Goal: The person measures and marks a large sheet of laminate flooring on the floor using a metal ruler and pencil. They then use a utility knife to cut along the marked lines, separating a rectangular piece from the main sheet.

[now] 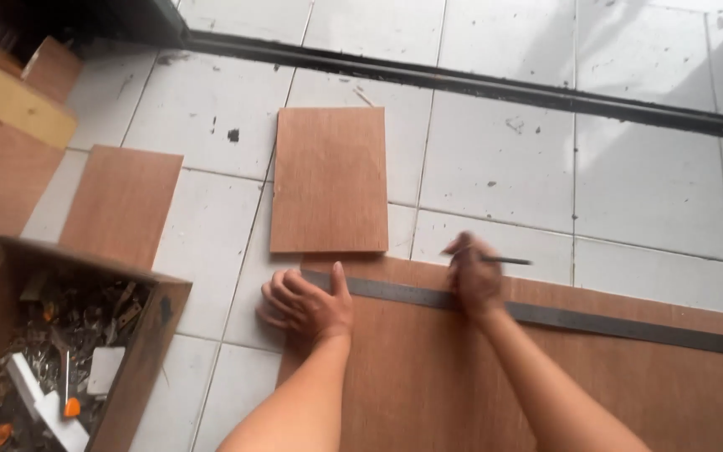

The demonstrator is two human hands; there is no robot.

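Head view: A large plywood sheet (495, 377) lies flat on the tiled floor (646, 184). A long dark metal ruler (562, 316) rests across the sheet near its far edge, running from left to right. The left hand (307, 303) presses palm-down on the ruler's left end, fingers spread apart over the sheet's corner. The right hand (472, 274) is blurred; its fingers are closed around a pencil (504, 261) held at the ruler's far edge. A smaller plywood panel (330, 180) lies just beyond the sheet. A wooden box (140, 351) of scraps stands at left.
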